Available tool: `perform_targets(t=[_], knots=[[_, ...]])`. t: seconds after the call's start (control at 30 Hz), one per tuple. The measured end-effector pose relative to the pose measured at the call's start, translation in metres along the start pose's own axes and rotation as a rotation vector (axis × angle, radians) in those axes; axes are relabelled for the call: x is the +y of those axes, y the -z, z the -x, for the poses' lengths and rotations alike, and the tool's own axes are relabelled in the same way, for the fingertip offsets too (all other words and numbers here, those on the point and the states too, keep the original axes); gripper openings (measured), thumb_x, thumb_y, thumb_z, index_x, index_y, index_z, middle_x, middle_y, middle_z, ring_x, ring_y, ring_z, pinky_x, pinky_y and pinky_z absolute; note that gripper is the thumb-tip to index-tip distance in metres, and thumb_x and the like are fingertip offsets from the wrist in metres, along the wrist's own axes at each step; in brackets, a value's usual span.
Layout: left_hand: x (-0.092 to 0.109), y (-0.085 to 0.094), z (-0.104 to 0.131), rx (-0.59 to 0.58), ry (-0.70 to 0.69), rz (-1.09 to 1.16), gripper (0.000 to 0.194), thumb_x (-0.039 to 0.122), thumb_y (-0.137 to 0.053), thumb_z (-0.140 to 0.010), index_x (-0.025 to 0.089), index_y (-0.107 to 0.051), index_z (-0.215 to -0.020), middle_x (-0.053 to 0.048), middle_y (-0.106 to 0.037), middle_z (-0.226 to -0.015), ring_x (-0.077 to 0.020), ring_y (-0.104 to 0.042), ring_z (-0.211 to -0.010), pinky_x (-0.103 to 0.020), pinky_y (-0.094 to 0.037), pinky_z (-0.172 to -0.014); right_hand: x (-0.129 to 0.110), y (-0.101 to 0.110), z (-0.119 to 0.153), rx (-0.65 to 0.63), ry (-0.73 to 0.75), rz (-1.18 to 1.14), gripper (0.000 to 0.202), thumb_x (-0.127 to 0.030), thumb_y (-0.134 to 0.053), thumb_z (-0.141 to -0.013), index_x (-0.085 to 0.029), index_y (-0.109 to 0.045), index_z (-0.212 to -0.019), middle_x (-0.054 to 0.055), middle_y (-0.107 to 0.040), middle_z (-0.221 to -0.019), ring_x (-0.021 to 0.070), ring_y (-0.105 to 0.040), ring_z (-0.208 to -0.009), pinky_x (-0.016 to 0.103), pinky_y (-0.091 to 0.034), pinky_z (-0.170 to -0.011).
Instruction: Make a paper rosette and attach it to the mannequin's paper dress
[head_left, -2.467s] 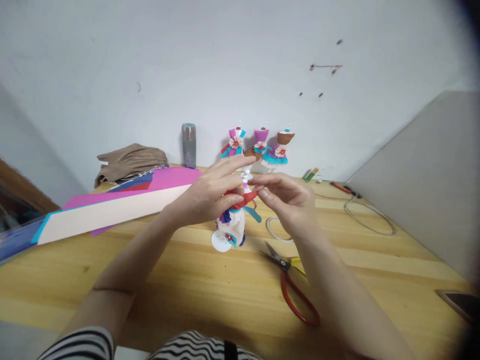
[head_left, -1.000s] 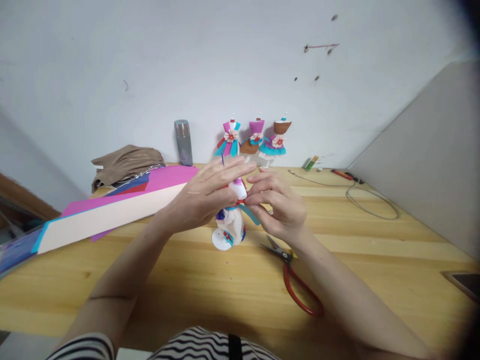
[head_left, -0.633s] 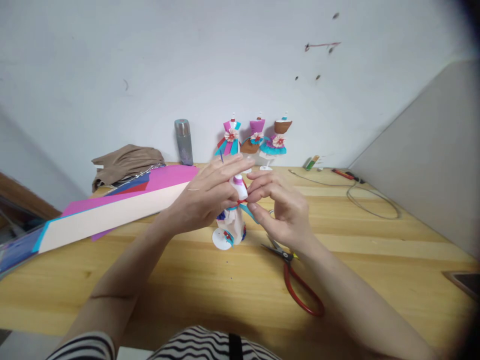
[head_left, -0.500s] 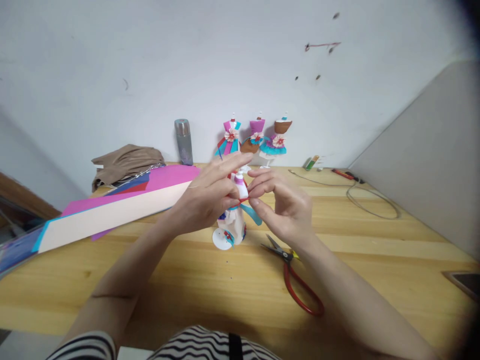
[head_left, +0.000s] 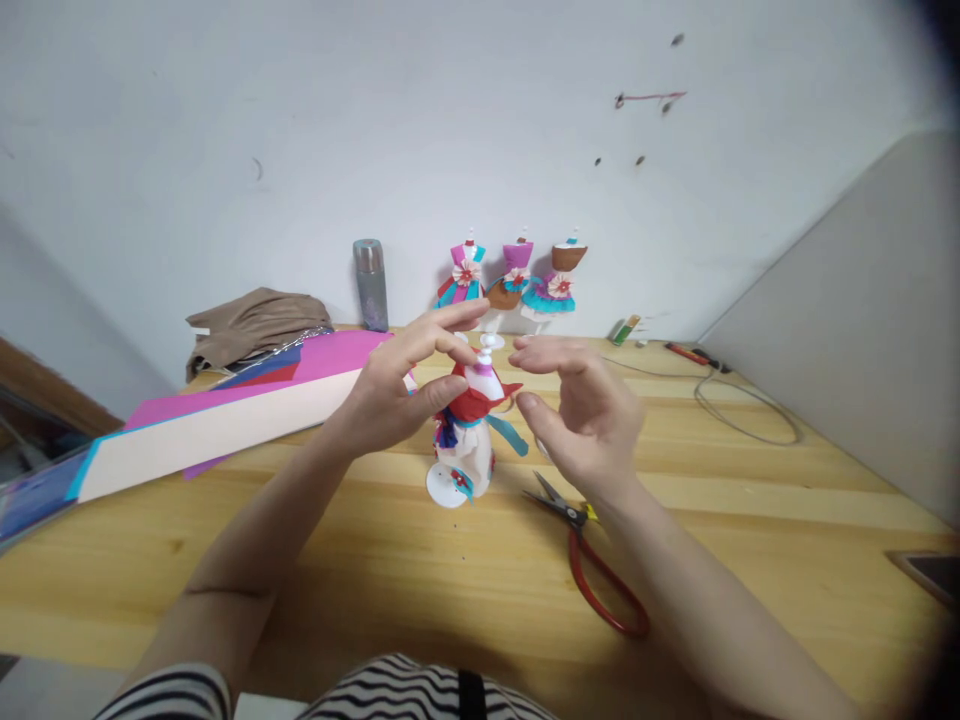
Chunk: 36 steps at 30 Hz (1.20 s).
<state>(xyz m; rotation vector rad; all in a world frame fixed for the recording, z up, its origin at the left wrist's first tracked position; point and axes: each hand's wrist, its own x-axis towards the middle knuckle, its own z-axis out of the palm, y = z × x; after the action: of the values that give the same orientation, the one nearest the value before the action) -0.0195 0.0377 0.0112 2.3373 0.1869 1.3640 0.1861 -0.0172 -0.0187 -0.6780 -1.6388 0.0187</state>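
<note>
A small dress-form doll (head_left: 472, 445) stands on the wooden table, slightly tilted, in a red bodice (head_left: 475, 404) and a pale cream skirt with a blue ribbon tail at its right. A red-and-blue flower trims the skirt's left side, and a small blue bow with a red centre lies over the white round base (head_left: 442, 486). My left hand (head_left: 401, 380) is open at the doll's left, its thumb against or just in front of the bodice; contact is unclear. Close to the bodice's pointed right edge, my right hand (head_left: 585, 405) is open, fingers bent and apart from the thumb.
Red-handled scissors (head_left: 576, 517) lie half open before my right hand. Three dressed forms, one in a brown top (head_left: 568, 257), stand by the wall. Coloured sheets (head_left: 225, 440), brown cloth (head_left: 259, 320) and a grey bottle (head_left: 370, 285) are at left; a cable (head_left: 701, 400) lies right.
Both hands have let go of the doll's bodice and moved apart, left hand leftward and right hand rightward. The red bodice now shows between them.
</note>
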Motion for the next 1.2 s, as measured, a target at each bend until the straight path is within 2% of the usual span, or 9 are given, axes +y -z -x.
perform_targets(t=[0.13, 0.3, 0.53, 0.8, 0.87, 1.07, 1.13, 1.2], knots=[[-0.002, 0.003, 0.000, 0.001, -0.019, -0.040, 0.012, 0.023, -0.063, -0.093, 0.018, -0.068, -0.103, -0.015, -0.058, -0.144, -0.0240, -0.059, -0.131, -0.043, -0.051, -0.109, 0.003, 0.001, 0.006, 0.069, 0.131, 0.087, 0.019, -0.014, -0.065, -0.084, -0.030, -0.063, -0.096, 0.005, -0.070, -0.095, 0.0286, -0.068, -0.103, 0.053, -0.056, -0.092], [-0.002, 0.003, -0.001, -0.045, -0.108, -0.147, 0.016, 0.014, -0.056, -0.095, 0.021, -0.070, -0.100, -0.012, -0.056, -0.146, -0.0224, -0.056, -0.134, -0.040, -0.053, -0.108, 0.005, 0.001, 0.007, 0.059, 0.222, 0.178, 0.024, -0.014, -0.071, -0.082, -0.030, -0.067, -0.099, 0.005, -0.070, -0.098, 0.0290, -0.068, -0.102, 0.053, -0.057, -0.088], [-0.004, 0.002, -0.001, -0.073, -0.182, -0.255, 0.014, 0.016, -0.060, -0.093, 0.023, -0.070, -0.099, -0.014, -0.052, -0.150, -0.0272, -0.052, -0.138, -0.047, -0.053, -0.107, 0.005, -0.001, 0.002, 0.014, 0.230, 0.206, 0.022, -0.016, -0.069, -0.085, -0.032, -0.071, -0.100, 0.005, -0.071, -0.098, 0.0282, -0.069, -0.100, 0.052, -0.058, -0.087], [0.003, 0.003, -0.002, -0.137, -0.198, -0.277, 0.012, 0.014, -0.061, -0.091, 0.024, -0.067, -0.095, -0.012, -0.049, -0.153, -0.0270, -0.049, -0.141, -0.050, -0.047, -0.113, 0.007, 0.001, 0.006, 0.022, 0.216, 0.122, 0.020, -0.016, -0.068, -0.085, -0.032, -0.072, -0.097, 0.003, -0.073, -0.095, 0.0272, -0.070, -0.098, 0.052, -0.056, -0.088], [0.005, 0.001, -0.003, -0.134, -0.195, -0.258, 0.010, 0.014, -0.059, -0.091, 0.022, -0.065, -0.092, -0.013, -0.049, -0.153, -0.0267, -0.049, -0.142, -0.050, -0.047, -0.113, 0.007, 0.002, 0.005, -0.015, 0.189, 0.082, 0.017, -0.017, -0.067, -0.087, -0.031, -0.071, -0.095, 0.003, -0.074, -0.098, 0.0267, -0.069, -0.099, 0.052, -0.056, -0.091], [0.008, -0.005, -0.002, -0.132, -0.125, -0.124, 0.007, 0.017, -0.058, -0.094, 0.020, -0.061, -0.089, -0.015, -0.052, -0.151, -0.0270, -0.047, -0.143, -0.047, -0.047, -0.112, 0.010, 0.008, -0.008, -0.230, 0.062, -0.134, 0.007, -0.023, -0.060, -0.093, -0.028, -0.065, -0.092, 0.004, -0.071, -0.110, 0.0254, -0.065, -0.112, 0.051, -0.052, -0.099], [0.005, -0.005, -0.001, -0.127, -0.106, -0.066, 0.005, 0.019, -0.059, -0.094, 0.021, -0.063, -0.095, -0.013, -0.055, -0.147, -0.0268, -0.049, -0.141, -0.047, -0.048, -0.112, 0.012, 0.009, -0.013, -0.265, 0.039, -0.143, 0.006, -0.025, -0.059, -0.094, -0.027, -0.063, -0.090, 0.005, -0.070, -0.110, 0.0246, -0.066, -0.110, 0.049, -0.053, -0.097], [-0.001, -0.002, 0.000, -0.129, -0.084, 0.004, 0.014, 0.022, -0.062, -0.093, 0.023, -0.064, -0.107, -0.012, -0.058, -0.145, -0.0261, -0.052, -0.139, -0.047, -0.048, -0.111, 0.013, 0.009, -0.016, -0.285, 0.019, -0.144, 0.007, -0.028, -0.059, -0.095, -0.026, -0.063, -0.089, 0.005, -0.070, -0.108, 0.0241, -0.066, -0.107, 0.048, -0.054, -0.094]])
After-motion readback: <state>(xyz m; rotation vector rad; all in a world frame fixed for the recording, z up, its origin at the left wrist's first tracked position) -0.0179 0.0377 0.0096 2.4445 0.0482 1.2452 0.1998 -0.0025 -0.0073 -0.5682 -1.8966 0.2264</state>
